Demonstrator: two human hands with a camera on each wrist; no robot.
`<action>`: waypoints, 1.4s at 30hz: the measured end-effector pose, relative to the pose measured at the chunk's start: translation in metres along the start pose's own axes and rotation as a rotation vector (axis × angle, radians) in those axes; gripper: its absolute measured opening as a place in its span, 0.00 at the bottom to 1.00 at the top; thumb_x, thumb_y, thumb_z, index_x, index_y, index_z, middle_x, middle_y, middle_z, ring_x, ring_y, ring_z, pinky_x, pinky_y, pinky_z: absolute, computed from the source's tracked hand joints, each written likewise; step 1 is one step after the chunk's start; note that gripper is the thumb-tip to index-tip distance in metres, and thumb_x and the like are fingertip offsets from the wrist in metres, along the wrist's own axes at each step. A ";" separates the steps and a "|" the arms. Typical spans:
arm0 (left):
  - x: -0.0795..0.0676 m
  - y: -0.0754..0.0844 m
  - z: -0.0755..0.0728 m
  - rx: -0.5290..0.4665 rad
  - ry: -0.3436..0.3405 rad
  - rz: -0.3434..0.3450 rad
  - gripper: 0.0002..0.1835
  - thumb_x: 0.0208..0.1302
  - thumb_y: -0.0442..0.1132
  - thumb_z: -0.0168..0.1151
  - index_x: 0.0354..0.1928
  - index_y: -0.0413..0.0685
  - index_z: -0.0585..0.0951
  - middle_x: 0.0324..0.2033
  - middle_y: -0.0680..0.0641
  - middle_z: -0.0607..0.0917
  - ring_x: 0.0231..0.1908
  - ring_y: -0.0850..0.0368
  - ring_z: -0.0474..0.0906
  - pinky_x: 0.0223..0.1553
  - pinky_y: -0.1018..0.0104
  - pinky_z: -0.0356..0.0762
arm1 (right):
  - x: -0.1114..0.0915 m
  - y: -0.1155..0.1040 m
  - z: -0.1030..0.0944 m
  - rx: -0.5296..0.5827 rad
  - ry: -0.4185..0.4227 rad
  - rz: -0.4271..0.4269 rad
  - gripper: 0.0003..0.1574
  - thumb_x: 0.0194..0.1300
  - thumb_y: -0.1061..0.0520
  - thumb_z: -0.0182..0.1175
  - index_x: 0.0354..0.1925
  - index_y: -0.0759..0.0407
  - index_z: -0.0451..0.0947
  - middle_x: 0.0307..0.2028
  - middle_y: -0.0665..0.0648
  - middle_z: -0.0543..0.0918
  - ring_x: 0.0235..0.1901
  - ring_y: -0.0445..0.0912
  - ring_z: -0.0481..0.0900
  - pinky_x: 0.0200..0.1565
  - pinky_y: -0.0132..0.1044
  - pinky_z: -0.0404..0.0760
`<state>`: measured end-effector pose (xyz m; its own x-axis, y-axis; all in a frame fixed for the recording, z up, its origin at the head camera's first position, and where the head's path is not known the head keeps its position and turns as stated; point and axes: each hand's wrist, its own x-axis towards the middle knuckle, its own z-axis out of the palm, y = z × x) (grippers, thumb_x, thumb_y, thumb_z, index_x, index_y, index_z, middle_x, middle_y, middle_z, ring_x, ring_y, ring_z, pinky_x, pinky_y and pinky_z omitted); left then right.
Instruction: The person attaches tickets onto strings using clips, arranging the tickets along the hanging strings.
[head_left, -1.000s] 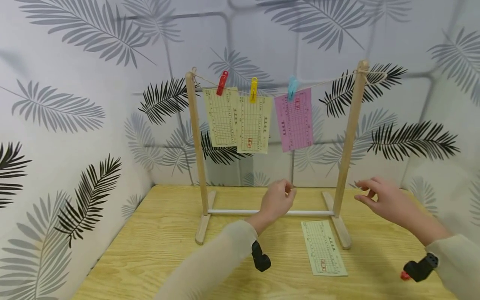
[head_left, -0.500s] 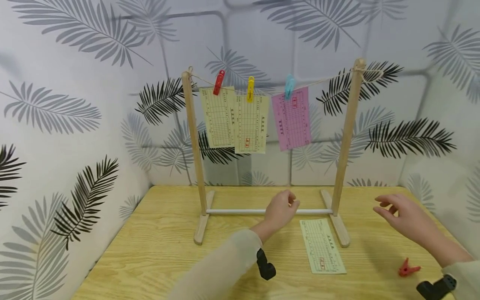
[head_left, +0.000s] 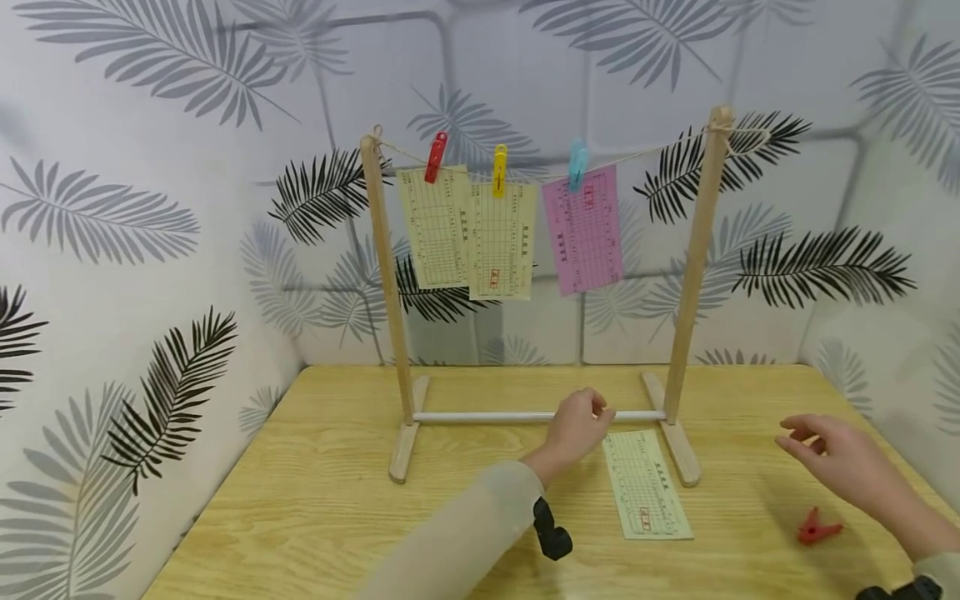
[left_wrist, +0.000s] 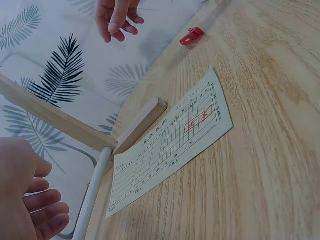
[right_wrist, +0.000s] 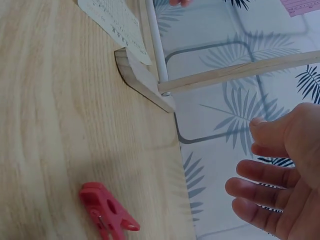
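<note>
My left hand [head_left: 576,431] hovers by the white crossbar, fingers loosely bent and holding nothing. Just right of it, a pale green printed slip [head_left: 649,485] with a red stamp lies flat on the table. In the left wrist view the slip [left_wrist: 172,142] runs beside the rack's foot. My right hand [head_left: 843,458] is in the air above a red clothespin [head_left: 817,528] that lies on the table. Seen from the right wrist, the fingers [right_wrist: 260,192] are spread and relaxed, apart from the red clothespin [right_wrist: 106,210].
A wooden rack with a right post [head_left: 693,275] and white crossbar [head_left: 480,417] stands behind. On its string [head_left: 648,154] hang two pale yellow slips [head_left: 501,250] and a pink slip [head_left: 585,233], clipped by red [head_left: 436,158], yellow [head_left: 499,171] and blue [head_left: 577,165] clothespins.
My right hand has moved right and down, bringing the red clothespin on the table into full view. My left hand has lowered and shifted slightly right toward the slip.
</note>
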<state>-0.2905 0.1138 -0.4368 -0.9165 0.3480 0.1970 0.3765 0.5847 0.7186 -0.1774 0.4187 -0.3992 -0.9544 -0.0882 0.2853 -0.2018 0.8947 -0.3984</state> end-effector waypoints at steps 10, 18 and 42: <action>-0.002 -0.005 0.007 0.084 -0.058 0.002 0.12 0.65 0.43 0.58 0.45 0.45 0.81 0.38 0.53 0.82 0.34 0.63 0.77 0.33 0.69 0.75 | -0.017 0.021 0.008 -0.017 -0.109 0.057 0.17 0.60 0.59 0.63 0.43 0.71 0.78 0.36 0.63 0.82 0.26 0.39 0.75 0.27 0.35 0.74; -0.005 -0.014 0.018 0.154 -0.056 -0.017 0.10 0.62 0.42 0.61 0.42 0.47 0.84 0.39 0.53 0.83 0.39 0.62 0.79 0.38 0.68 0.75 | -0.028 0.041 0.013 0.003 -0.271 0.101 0.17 0.53 0.73 0.58 0.44 0.72 0.77 0.36 0.62 0.80 0.28 0.42 0.74 0.27 0.36 0.73; -0.003 -0.030 0.038 0.287 -0.006 0.030 0.07 0.61 0.44 0.63 0.34 0.50 0.82 0.30 0.54 0.74 0.37 0.58 0.69 0.36 0.68 0.68 | -0.055 0.076 0.029 0.168 -0.304 -0.145 0.23 0.53 0.60 0.67 0.45 0.71 0.75 0.37 0.45 0.75 0.31 0.29 0.67 0.27 0.31 0.73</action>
<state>-0.2945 0.1229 -0.4843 -0.9037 0.3727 0.2106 0.4274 0.7570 0.4943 -0.1462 0.4786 -0.4706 -0.9298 -0.3574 0.0876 -0.3490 0.7813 -0.5175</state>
